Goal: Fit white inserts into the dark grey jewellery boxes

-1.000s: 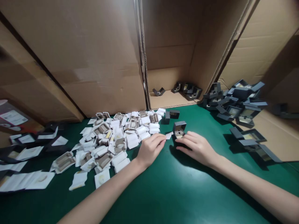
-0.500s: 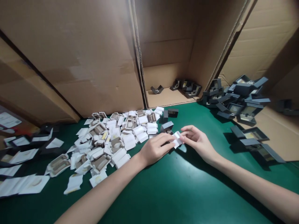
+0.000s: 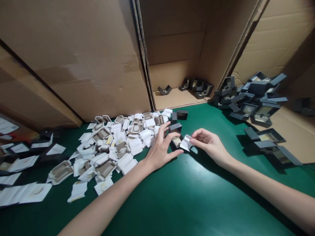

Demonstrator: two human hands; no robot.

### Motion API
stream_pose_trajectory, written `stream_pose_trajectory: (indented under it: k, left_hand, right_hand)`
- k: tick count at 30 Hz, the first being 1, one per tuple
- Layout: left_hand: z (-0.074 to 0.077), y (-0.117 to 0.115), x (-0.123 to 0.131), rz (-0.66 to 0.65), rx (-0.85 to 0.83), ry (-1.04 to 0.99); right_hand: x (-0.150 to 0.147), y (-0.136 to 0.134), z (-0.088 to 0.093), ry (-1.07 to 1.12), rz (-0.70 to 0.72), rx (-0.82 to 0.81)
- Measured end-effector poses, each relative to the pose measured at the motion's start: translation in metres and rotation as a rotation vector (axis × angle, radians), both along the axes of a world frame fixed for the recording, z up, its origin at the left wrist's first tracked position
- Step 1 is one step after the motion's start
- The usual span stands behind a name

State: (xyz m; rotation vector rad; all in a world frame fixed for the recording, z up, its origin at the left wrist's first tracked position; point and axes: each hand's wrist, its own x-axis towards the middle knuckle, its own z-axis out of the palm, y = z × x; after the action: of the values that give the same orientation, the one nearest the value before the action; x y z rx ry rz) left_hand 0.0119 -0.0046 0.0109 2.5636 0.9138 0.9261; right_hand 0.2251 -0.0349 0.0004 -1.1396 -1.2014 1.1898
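Note:
Between thumb and fingers, my right hand (image 3: 209,144) pinches a small folded white card insert (image 3: 186,143) above the green table. Just left of it stands an opened small black box (image 3: 175,128), its lid raised and a yellowish lining showing inside. My left hand (image 3: 161,147) is beside that box with thumb and fingers spread, holding nothing; whether its fingertips touch the box I cannot tell. Left of this hand lies a heap of white card inserts (image 3: 135,147), some with grey-brown undersides. Behind the opened box sits another black box (image 3: 182,115).
Several open black boxes (image 3: 261,95) are piled at the right, by a cardboard sheet (image 3: 300,137). A large cardboard carton (image 3: 172,72) stands behind, with a few black boxes on its floor. More black boxes with white inserts (image 3: 24,164) lie at far left.
My left hand has let go and spread its fingers, moving slightly left and uncovering the black box. My right hand still pinches the white insert, now seen more fully.

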Motion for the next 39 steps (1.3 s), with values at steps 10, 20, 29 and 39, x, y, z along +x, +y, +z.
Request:
stream_pose_trajectory:
  k: [10, 20, 29, 39]
  left_hand:
    - [0.001, 0.000, 0.000, -0.145, -0.239, 0.009]
    - [0.001, 0.002, -0.001, -0.170, -0.291, 0.004]
    - [0.002, 0.002, -0.002, -0.177, -0.301, 0.032]
    - [0.004, 0.001, -0.001, -0.206, -0.273, 0.061]
  right_hand:
    - [-0.002, -0.009, 0.004, -0.168, -0.018, 0.119]
    - [0.003, -0.010, 0.005, -0.112, 0.088, 0.274]
    - [0.009, -0.013, 0.011, -0.506, -0.027, 0.456]
    - [0.007, -0.014, 0.004, -0.407, -0.064, 0.428]
